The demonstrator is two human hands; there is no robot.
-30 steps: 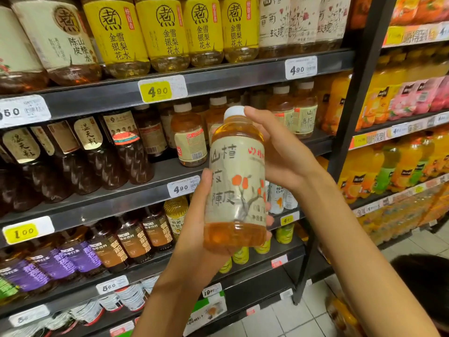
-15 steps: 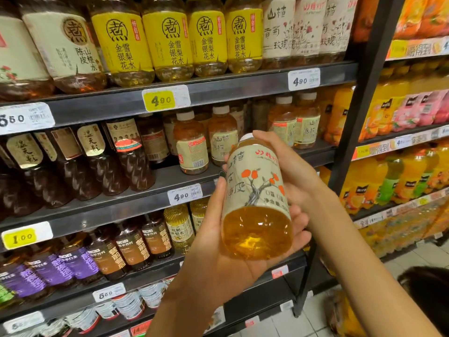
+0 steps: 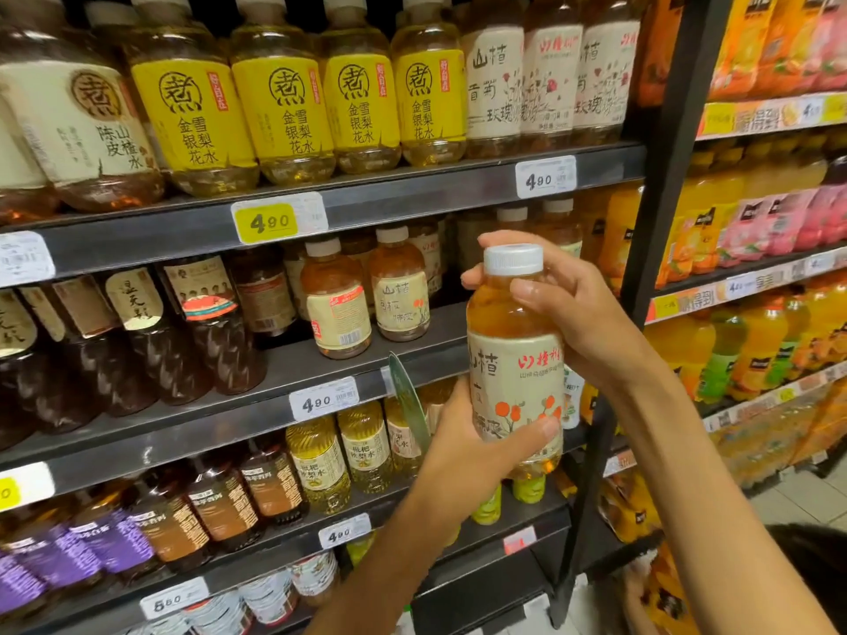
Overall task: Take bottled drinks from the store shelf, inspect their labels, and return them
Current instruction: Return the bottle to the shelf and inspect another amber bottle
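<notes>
I hold an amber drink bottle (image 3: 515, 368) upright in front of the shelves. It has a white cap and a cream label with red script and orange fruit. My left hand (image 3: 463, 456) wraps its lower part, the thumb pressed across the label. My right hand (image 3: 568, 313) grips its shoulder and neck just under the cap. Two matching small bottles (image 3: 398, 286) stand on the middle shelf (image 3: 275, 373) behind and to the left, with a gap to their right.
Yellow-labelled bottles (image 3: 284, 103) fill the top shelf, dark tea bottles (image 3: 151, 332) the middle left. A black upright post (image 3: 651, 222) divides this rack from orange and pink juice bottles (image 3: 756, 213) at the right. A green tag (image 3: 408, 401) sticks out from the shelf edge.
The bottle was tilted with its base toward me; now it stands upright. My right hand has shifted up to the neck, and my left hand moved from under the base to the lower side.
</notes>
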